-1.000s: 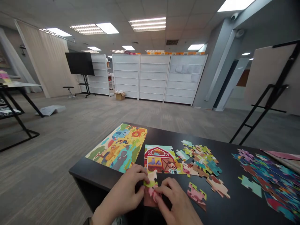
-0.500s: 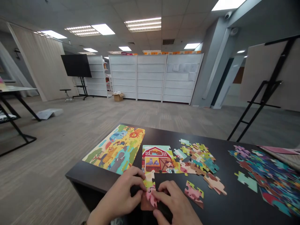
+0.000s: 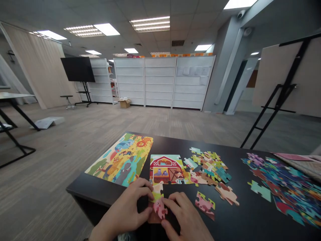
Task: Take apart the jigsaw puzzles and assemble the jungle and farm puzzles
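The right hand [image 3: 185,216] pinches a pig piece [image 3: 159,208] in its fingertips. The left hand [image 3: 122,211], fingers pressed together, presses just beside it at the near end of the barn puzzle [image 3: 164,169] on a black table [image 3: 100,186]. Loose pieces [image 3: 208,162] lie just right; a finished animal puzzle [image 3: 120,159] lies left.

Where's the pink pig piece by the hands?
Head view: the pink cardboard pig jigsaw piece sits between the left hand and right hand, below the red barn picture.

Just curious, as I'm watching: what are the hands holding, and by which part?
The right hand appears to grip a pink pig jigsaw piece by its right edge; the left hand holds a cream-and-green piece by its left edge.
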Motion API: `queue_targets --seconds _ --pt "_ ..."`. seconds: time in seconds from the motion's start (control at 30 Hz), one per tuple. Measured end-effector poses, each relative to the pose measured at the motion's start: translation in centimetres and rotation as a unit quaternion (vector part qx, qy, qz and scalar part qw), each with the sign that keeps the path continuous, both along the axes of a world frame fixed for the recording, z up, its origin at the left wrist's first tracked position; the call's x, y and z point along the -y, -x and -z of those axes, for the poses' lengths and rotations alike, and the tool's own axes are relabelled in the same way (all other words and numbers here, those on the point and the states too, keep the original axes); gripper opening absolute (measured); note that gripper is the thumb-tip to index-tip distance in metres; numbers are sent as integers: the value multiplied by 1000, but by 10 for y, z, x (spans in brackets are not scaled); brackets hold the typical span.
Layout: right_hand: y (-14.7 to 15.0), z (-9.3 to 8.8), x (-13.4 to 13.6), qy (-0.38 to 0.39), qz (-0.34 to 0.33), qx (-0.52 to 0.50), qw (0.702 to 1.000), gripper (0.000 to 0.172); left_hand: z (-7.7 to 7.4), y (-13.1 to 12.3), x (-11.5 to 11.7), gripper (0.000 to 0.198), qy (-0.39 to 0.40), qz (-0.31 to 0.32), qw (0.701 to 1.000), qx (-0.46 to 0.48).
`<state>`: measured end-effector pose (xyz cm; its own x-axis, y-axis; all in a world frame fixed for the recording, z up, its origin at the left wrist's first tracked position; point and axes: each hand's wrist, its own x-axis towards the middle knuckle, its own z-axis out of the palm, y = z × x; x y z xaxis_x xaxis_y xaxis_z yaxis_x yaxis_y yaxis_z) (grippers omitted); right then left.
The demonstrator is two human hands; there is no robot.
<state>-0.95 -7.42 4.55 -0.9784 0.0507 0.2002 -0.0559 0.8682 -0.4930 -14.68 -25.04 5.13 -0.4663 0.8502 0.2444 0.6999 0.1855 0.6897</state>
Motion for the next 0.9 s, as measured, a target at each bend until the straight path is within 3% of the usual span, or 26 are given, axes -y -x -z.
queue_targets --seconds 0.13,0.2,0.33,0.4,0.53,0.73,0.9 --pt "-7 -3 -12 27 18 -67 997 25 3 3 2 49 -13 4 1000 11" --pt "-17 -1 -31 2 68 -108 992 23 3 4 3 59 -14 8 1000 19" --pt "-46 13 -78 -93 197 -121 968 26 -3 3 3 56 -12 6 1000 27" --pt "-59 20 -93 -122 213 -109 963 34 -7 0 2 53 2 11 1000 19" --pt "-68 19 -94 -97 178 -64 977 32 -7 -4 -3 55 48 10 999 -13" --pt "-48 -3 -82 -20 127 15 992 36 -2 -7 -11 34 40 -15 998 -47" --pt "-24 -25 -66 -11 12 23 1000 36 -5 -7 -20 39 16 -12 998 -57"
